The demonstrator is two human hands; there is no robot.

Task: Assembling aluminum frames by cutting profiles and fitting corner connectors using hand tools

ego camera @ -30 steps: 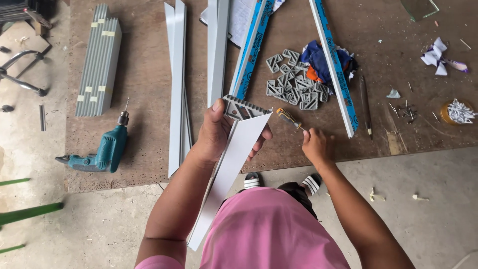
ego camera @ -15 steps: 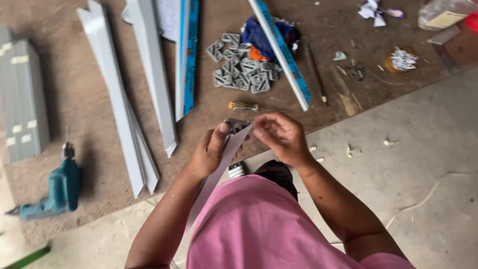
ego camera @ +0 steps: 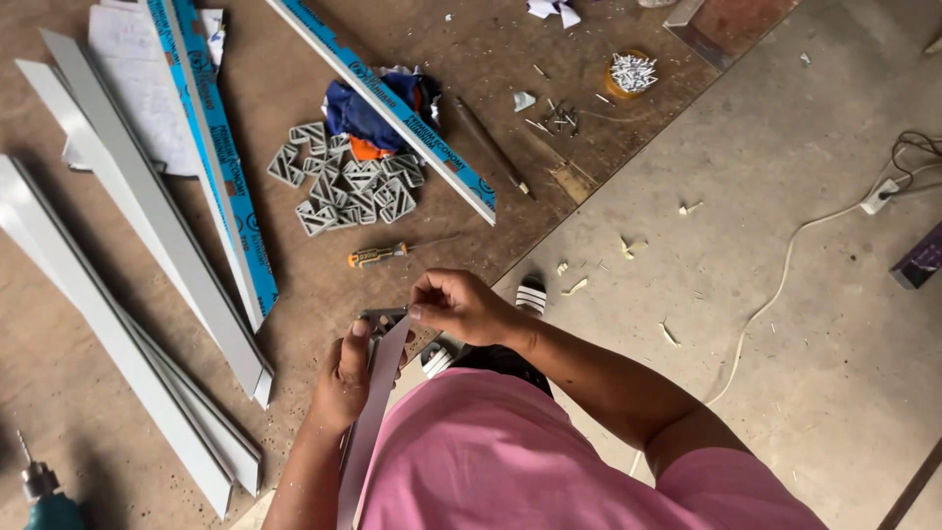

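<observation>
One long grey metal strip (ego camera: 371, 422) stands tilted in front of the person's pink shirt, its top end level with the edge of the brown work board (ego camera: 78, 393) and its lower end running out of view at the bottom. At that top end sits a small grey corner bracket (ego camera: 381, 317), apparently being fitted into the strip's end, though how far it has gone in cannot be told. The strip looks like thin aluminium section: light, stiff along its length, probably smooth and a little slippery, with cut ends that may be sharp, so it is best gripped around its flat faces just below the end, as it is now. The bracket looks small, rigid and easy to drop, suited to a fingertip pinch. The left hand (ego camera: 343, 378) is wrapped closed around the strip just under its top. The right hand (ego camera: 461, 306) is curled, fingertips pinched on the bracket at the strip's end. Just beyond the hands lies an orange-handled screwdriver (ego camera: 385, 254) on the board, and further off a heap of similar grey brackets (ego camera: 343, 186) beside a blue cloth (ego camera: 368, 113). Blue-taped lengths (ego camera: 221, 167) and bare grey lengths (ego camera: 147, 226) lie to the left, and a teal drill (ego camera: 44, 501) shows at the bottom corner.
</observation>
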